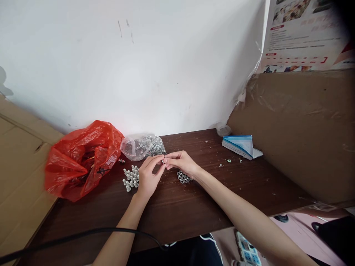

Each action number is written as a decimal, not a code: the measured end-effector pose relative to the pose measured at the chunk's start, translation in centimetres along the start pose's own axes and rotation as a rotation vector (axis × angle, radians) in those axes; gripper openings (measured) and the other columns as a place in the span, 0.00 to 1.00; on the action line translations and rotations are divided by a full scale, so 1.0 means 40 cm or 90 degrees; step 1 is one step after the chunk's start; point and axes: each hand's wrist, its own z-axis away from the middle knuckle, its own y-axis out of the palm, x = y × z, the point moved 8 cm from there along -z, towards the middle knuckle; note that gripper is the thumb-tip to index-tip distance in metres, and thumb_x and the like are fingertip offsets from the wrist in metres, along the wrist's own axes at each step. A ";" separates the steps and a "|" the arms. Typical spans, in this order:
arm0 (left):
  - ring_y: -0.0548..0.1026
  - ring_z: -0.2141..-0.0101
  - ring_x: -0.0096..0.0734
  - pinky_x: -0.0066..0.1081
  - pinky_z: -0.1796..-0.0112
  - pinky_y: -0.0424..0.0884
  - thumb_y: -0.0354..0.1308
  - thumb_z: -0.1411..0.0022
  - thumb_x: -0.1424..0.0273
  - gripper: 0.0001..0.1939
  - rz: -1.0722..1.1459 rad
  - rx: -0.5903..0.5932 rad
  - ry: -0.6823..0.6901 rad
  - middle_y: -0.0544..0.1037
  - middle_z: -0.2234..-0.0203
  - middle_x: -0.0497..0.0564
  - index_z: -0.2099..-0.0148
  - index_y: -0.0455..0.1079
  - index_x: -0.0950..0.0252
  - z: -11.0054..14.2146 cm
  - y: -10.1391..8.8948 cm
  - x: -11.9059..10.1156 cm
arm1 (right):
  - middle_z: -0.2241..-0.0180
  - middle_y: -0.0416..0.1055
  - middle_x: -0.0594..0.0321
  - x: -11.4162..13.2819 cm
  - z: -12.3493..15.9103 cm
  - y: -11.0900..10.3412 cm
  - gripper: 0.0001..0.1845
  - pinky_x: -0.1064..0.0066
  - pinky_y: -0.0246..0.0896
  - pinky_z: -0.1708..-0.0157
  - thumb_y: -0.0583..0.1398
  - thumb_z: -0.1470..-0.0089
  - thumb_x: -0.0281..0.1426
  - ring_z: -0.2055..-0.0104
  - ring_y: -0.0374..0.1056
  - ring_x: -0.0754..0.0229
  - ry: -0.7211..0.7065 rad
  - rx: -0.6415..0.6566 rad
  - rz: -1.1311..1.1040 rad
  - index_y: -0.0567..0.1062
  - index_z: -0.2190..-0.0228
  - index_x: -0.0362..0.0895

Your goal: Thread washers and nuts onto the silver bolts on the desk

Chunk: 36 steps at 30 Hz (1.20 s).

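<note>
My left hand (150, 177) and my right hand (183, 162) meet over the middle of the table, both with fingers pinched. Between their fingertips is a small shiny metal piece (163, 160), mostly covered; it may be a nut, but I cannot tell for sure. Just left of my left hand stands a cluster of pale grey bolts (131, 178), partly behind that hand. Several hex nuts (183, 178) lie grouped on the tabletop under my right hand and wrist.
Behind my hands, a clear plastic bag (146, 146) holds small metal parts. A red plastic bag (83, 159) sits at the left. Toward the right is a blue and white packet (240, 146), near a clear round lid (223, 129). A black cable (97, 230) crosses the lower left.
</note>
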 end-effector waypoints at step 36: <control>0.78 0.65 0.32 0.35 0.60 0.77 0.59 0.40 0.71 0.15 0.022 0.008 -0.102 0.79 0.60 0.54 0.50 0.70 0.63 0.011 0.001 0.038 | 0.67 0.78 0.55 -0.006 0.001 0.007 0.20 0.71 0.71 0.63 0.70 0.59 0.37 0.68 0.73 0.64 0.020 0.015 -0.028 0.80 0.64 0.39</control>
